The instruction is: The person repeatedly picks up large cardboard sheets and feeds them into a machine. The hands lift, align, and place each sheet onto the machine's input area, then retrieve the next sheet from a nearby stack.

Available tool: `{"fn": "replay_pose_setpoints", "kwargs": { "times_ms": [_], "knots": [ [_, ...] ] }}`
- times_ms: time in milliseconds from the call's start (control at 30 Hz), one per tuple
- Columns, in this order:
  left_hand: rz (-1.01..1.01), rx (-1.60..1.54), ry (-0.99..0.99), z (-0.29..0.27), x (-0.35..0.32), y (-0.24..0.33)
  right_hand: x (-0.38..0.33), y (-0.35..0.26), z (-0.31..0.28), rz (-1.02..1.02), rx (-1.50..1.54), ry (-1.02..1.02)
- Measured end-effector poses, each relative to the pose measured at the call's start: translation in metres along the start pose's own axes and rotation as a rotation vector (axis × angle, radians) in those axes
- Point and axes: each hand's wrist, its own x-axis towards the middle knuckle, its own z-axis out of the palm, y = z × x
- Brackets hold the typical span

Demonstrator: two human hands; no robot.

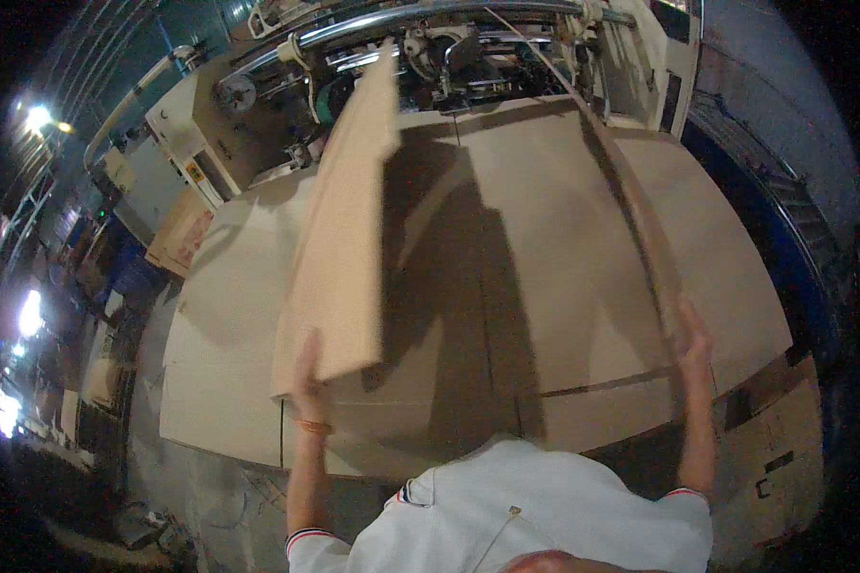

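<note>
My left hand (308, 371) grips the near end of a raised cardboard panel (339, 258), with a finger lying along its face. The panel tilts upward and reaches away toward the machine. My right hand (695, 339) holds the near end of another cardboard panel (640, 215), which stands almost edge-on. Between and beneath them lies flat brown cardboard (564, 258) with crease lines and slots. Whether both raised panels belong to one sheet, I cannot tell. Shadows from the left panel and my body darken the middle.
A large machine (205, 134) with metal rollers (382, 21) spans the far side, close to the panels' far ends. Printed cardboard (182, 232) stands at the left, and a carton (774, 468) at the lower right. Rails or steps (784, 196) run along the right.
</note>
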Motion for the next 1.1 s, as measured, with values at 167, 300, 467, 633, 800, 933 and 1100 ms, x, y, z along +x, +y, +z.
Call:
{"fn": "replay_pose_setpoints", "kwargs": {
  "times_ms": [167,300,467,633,800,933,1100],
  "knots": [
    [0.553,1.191,-0.514,0.058,-0.073,-0.061,-0.034,-0.041,0.080,-0.091,0.113,-0.086],
    [0.423,1.214,-0.679,0.055,-0.095,-0.090,-0.083,-0.030,0.139,-0.195,-0.175,-0.356],
    [0.406,1.294,-0.685,0.058,-0.094,-0.097,-0.083,-0.037,0.153,-0.179,-0.270,-0.572],
    [0.391,1.352,-0.645,0.068,-0.090,-0.085,-0.080,-0.029,0.150,-0.246,-0.320,-0.410],
    [0.437,1.408,-0.617,0.106,-0.051,-0.004,-0.012,-0.057,0.096,-0.311,-0.147,-0.247],
    [0.487,1.380,-0.615,0.140,-0.014,0.050,0.053,-0.079,0.050,-0.375,-0.155,-0.217],
    [0.594,1.497,-0.632,0.157,0.074,0.005,0.142,-0.062,0.083,-0.451,-0.147,-0.112]
  ]
}}
